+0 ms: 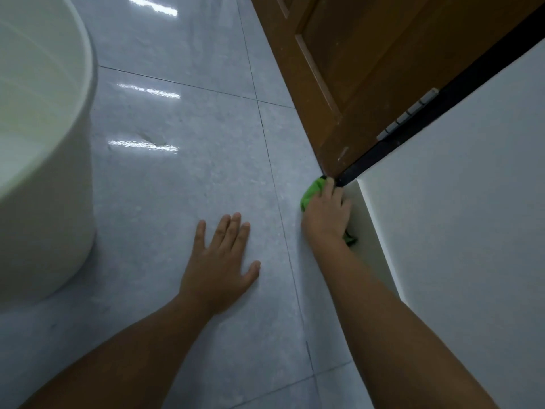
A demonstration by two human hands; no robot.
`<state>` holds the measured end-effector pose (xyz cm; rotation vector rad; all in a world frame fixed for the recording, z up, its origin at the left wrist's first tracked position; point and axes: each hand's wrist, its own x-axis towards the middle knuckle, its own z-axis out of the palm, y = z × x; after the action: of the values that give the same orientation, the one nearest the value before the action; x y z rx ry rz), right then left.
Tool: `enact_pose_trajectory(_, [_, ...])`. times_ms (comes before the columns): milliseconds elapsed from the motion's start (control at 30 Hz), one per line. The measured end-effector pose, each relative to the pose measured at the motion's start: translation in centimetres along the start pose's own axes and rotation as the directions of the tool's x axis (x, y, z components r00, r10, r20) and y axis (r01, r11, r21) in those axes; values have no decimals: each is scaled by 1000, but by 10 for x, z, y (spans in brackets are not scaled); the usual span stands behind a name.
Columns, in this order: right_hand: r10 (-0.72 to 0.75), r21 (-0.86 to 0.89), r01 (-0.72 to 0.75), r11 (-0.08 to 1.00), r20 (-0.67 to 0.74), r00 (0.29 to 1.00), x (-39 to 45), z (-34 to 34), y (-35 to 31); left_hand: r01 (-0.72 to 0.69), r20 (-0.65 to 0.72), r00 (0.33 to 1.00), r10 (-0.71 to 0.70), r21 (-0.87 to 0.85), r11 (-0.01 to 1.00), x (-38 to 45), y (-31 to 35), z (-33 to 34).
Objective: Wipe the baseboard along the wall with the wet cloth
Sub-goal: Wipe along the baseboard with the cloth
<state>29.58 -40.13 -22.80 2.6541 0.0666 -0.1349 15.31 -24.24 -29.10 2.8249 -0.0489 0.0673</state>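
Note:
A green cloth [312, 192] is pressed against the white baseboard [376, 243] at the foot of the white wall, right where the baseboard ends at the door frame. My right hand [326, 215] covers most of the cloth and grips it; a small green corner shows below the wrist. My left hand [219, 264] lies flat on the grey floor tiles, fingers spread, holding nothing, a short way left of the right hand.
A brown wooden door [354, 69] stands open past the cloth, with a dark gap and a metal hinge [408, 115] at the wall edge. A large white bucket [44, 149] stands on the glossy tiled floor [177, 172] at the left.

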Motion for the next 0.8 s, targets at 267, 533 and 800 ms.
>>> enact_pose_trajectory(267, [-66,12,65,998,28,997,-19,17,7,-9,14,1000,9,5,1000,-1,-2,-2])
enact_pose_trajectory(533, [-18,-19,22,1000,209,978,-157,49,59,42,37,998,-42,19,999,4,15,-4])
enact_pose_trajectory(800, [-96,-93,110,990,141,985,-68,22,34,-111,5,994,111,-15,994,5,17,8])
